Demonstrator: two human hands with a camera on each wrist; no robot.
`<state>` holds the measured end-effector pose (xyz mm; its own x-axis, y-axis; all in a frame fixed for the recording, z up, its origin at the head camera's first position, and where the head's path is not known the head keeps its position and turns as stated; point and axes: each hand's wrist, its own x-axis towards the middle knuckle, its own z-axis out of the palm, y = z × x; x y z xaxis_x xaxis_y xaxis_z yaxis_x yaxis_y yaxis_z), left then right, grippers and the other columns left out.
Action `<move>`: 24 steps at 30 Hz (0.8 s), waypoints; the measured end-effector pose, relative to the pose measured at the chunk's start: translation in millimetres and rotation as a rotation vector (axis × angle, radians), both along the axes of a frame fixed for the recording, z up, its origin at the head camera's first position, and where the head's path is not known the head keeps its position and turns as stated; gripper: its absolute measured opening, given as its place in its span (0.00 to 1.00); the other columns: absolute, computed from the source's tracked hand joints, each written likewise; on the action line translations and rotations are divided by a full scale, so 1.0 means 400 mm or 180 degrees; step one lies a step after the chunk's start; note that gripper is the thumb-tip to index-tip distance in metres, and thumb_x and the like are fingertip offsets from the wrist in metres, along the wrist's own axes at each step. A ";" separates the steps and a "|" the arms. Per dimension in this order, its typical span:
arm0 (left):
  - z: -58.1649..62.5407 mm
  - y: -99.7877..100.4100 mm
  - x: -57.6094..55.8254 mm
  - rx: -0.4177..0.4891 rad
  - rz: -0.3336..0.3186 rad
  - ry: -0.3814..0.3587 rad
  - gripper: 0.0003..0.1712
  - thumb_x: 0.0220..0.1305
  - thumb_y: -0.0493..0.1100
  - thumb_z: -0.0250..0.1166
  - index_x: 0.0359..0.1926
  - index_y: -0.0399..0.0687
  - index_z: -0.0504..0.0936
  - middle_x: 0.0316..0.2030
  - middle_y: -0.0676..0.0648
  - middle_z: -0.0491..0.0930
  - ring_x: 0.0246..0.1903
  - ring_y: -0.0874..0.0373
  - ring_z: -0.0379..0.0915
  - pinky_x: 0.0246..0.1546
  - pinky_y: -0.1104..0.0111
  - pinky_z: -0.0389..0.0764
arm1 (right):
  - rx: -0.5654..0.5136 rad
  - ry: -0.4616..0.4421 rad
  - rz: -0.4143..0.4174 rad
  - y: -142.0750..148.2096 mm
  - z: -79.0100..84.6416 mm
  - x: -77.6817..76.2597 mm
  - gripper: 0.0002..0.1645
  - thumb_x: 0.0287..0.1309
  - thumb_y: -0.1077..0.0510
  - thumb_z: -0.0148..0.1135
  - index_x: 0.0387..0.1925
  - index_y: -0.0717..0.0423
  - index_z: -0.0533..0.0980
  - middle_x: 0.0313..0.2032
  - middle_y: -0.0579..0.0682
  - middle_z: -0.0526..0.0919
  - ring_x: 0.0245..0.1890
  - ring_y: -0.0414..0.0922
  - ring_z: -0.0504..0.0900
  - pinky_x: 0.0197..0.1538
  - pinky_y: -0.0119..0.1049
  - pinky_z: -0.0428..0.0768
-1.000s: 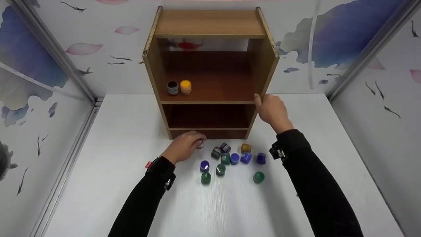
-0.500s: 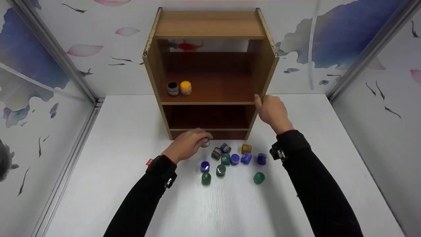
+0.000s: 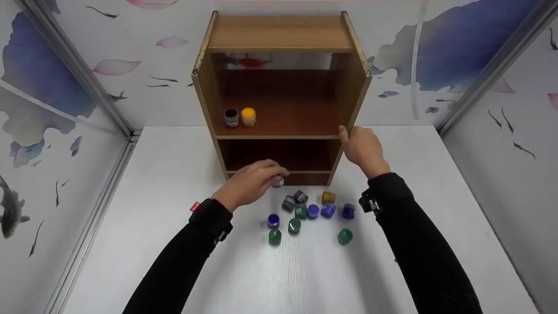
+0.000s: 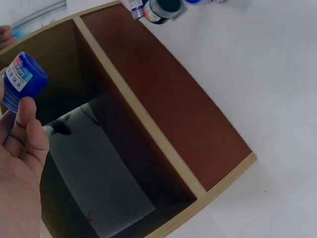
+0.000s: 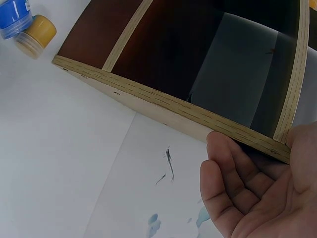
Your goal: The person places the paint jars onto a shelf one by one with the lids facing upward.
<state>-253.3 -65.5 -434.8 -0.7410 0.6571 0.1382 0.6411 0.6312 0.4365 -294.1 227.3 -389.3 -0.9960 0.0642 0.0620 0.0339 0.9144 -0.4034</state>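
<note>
My left hand (image 3: 250,184) holds a small blue paint jar (image 4: 26,82) with a white label, in front of the shelf's lower opening. In the head view the fingers cover most of that jar. My right hand (image 3: 365,149) grips the right side panel of the wooden shelf (image 3: 279,137), thumb at the front edge and fingers on the outer face (image 5: 242,183). On the middle board stand a dark-lidded jar (image 3: 232,118) and a yellow jar (image 3: 248,117), side by side at the left.
Several loose paint jars lie on the white table (image 3: 183,270) before the shelf, among them an ochre jar (image 3: 328,197), a green jar (image 3: 275,237) and a blue jar (image 3: 273,220). Another green jar (image 3: 345,236) sits apart at the right. Patterned wall panels (image 3: 52,109) enclose the table.
My left hand has moved up and to the right with the jar, from the table beside the loose jars to the shelf's lower front. The right hand has stayed on the side panel.
</note>
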 end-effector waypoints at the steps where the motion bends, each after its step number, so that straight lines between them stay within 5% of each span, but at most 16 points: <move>1: 0.005 0.000 -0.001 -0.0025 -0.0003 0.0035 0.15 0.73 0.48 0.55 0.57 0.60 0.79 0.55 0.53 0.78 0.55 0.59 0.75 0.61 0.64 0.75 | 0.0001 -0.0010 0.0004 0.000 0.000 0.000 0.33 0.75 0.42 0.35 0.20 0.59 0.68 0.25 0.58 0.74 0.26 0.52 0.75 0.32 0.46 0.73; 7: 0.039 -0.006 -0.008 -0.0072 -0.0002 0.0199 0.15 0.72 0.47 0.56 0.56 0.61 0.79 0.54 0.54 0.78 0.54 0.59 0.75 0.60 0.64 0.76 | -0.0002 -0.0038 0.0006 0.001 -0.001 0.002 0.34 0.75 0.41 0.35 0.23 0.61 0.70 0.31 0.66 0.80 0.30 0.56 0.79 0.36 0.50 0.76; 24: 0.162 -0.030 -0.039 -0.0174 0.0082 0.0555 0.16 0.73 0.47 0.55 0.58 0.58 0.78 0.54 0.52 0.78 0.54 0.55 0.75 0.61 0.60 0.74 | -0.0033 -0.0002 -0.0004 0.003 -0.001 -0.002 0.33 0.74 0.41 0.36 0.20 0.59 0.67 0.27 0.60 0.77 0.29 0.54 0.76 0.34 0.48 0.73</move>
